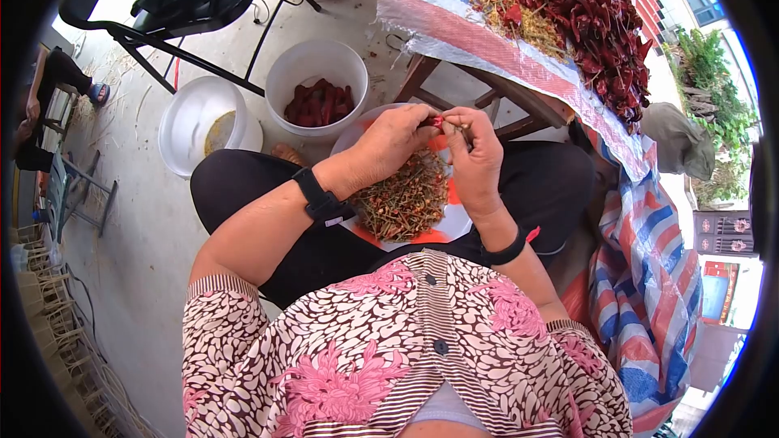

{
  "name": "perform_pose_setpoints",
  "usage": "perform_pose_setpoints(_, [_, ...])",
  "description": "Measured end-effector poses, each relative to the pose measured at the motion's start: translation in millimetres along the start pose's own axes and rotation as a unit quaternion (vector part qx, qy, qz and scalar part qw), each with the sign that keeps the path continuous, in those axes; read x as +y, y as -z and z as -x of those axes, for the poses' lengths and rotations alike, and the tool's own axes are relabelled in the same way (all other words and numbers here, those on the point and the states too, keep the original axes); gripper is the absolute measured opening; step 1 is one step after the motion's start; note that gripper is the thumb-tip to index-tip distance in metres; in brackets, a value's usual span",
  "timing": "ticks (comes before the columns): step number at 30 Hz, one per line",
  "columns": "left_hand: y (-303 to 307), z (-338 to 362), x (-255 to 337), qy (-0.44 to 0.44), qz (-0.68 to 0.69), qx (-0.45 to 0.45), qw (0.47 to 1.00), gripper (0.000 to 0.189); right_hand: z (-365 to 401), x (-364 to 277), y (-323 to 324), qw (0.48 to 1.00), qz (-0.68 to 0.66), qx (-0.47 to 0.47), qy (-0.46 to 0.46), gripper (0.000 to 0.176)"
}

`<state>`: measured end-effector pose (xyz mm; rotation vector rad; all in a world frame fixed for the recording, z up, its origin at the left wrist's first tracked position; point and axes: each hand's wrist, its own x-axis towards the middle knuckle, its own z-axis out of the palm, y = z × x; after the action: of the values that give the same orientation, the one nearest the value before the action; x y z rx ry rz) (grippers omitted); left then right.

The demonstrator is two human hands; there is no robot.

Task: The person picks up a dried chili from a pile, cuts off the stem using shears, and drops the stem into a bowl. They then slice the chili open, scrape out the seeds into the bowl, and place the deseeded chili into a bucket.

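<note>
A white tub (174, 134) stands left of a white bucket (281, 73) with dried red peppers inside. Next comes the left hand (395, 142), fingertips pinched on a small red pepper (438, 122) — held above a pile of stem scraps (402, 204). The right hand (476, 161) pinches its other end. Rightmost, a pepper heap (568, 20) lies on a striped sheet (462, 32).

Striped sheet (438, 23) over wooden table (527, 99)
</note>
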<state>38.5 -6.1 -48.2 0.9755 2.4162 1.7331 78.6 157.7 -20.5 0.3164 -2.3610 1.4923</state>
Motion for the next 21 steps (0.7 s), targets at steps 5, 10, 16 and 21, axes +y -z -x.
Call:
perform_pose_setpoints(5, [9,0,8,0.16,0.145,-0.121,0.969,0.02,2,-2,-2,0.999,0.042,0.011,0.018,0.008])
perform_pose_setpoints(10, [19,1,18,0.139,0.23,-0.174,0.947,0.025,-2,-12,8,0.914,-0.313,-0.026,-0.256,0.009])
perform_pose_setpoints(16, [28,4,27,0.072,0.23,-0.182,0.953,0.026,-10,-16,26,0.78,-0.483,-0.12,-0.379,0.012])
perform_pose_setpoints(21, [36,3,28,0.068,0.244,-0.219,0.942,0.023,-8,-5,28,0.677,-0.574,-0.165,-0.429,0.016])
